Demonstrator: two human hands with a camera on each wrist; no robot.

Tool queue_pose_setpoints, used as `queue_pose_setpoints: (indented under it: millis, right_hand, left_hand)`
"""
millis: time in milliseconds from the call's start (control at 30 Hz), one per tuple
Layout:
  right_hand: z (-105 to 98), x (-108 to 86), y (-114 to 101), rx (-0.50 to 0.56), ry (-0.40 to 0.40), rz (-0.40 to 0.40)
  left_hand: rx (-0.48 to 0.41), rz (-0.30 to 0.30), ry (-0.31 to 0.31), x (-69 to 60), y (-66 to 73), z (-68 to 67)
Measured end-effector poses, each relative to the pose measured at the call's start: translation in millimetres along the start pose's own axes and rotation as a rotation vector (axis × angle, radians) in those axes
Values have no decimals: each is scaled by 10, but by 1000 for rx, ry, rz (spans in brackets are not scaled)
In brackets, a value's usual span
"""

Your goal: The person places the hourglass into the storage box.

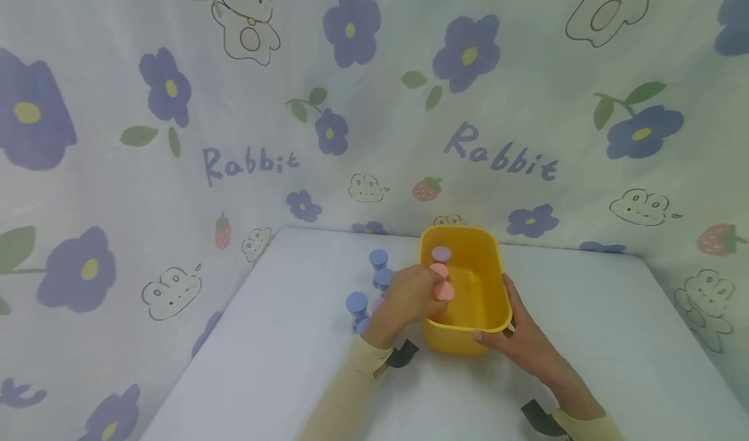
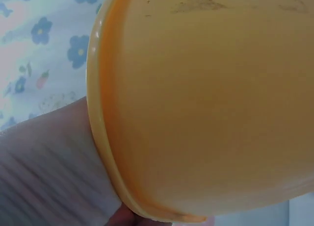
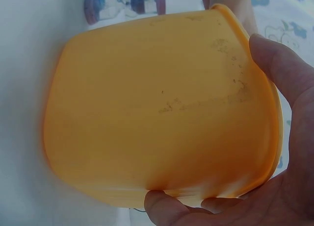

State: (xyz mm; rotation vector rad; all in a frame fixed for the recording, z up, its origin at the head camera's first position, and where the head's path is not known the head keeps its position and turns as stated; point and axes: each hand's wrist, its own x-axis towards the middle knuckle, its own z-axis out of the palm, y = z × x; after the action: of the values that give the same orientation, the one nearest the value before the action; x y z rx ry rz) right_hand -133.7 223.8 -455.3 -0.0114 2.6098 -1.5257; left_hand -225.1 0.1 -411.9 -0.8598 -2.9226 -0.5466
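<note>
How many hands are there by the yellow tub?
2. The left hand reaches over the left rim of the yellow tub, holding a pink piece; the right hand grips the tub's near right corner. No other hand shows.

The head view is looking forward and down over the smooth white rectangular table (image 1: 257, 350), facing its far edge. Both wrist views are looking from very near at the outside of the yellow round-cornered plastic bin (image 1: 456, 343), which all three are sharing.
</note>
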Motion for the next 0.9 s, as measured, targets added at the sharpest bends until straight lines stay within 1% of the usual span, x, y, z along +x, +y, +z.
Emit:
queue_pose_setpoints:
  millis: [267,467,600,733,900]
  right_hand:
    - [-16,-14,1,-15,2,6]
    - [6,-5,13,-24,-1,-13]
    - [14,-4,24,-21,6,-31]
    - [17,-5,31,-9,3,-34]
    - [12,-11,33,-6,1,-37]
  left_hand:
    - [170,30,-38,39,62,-24]
    - [299,42,-40,43,75,-10]
    - [328,61,-34,46,73,2]
    - [333,71,-38,43,79,-4]
    - [342,95,-13,27,85,-14]
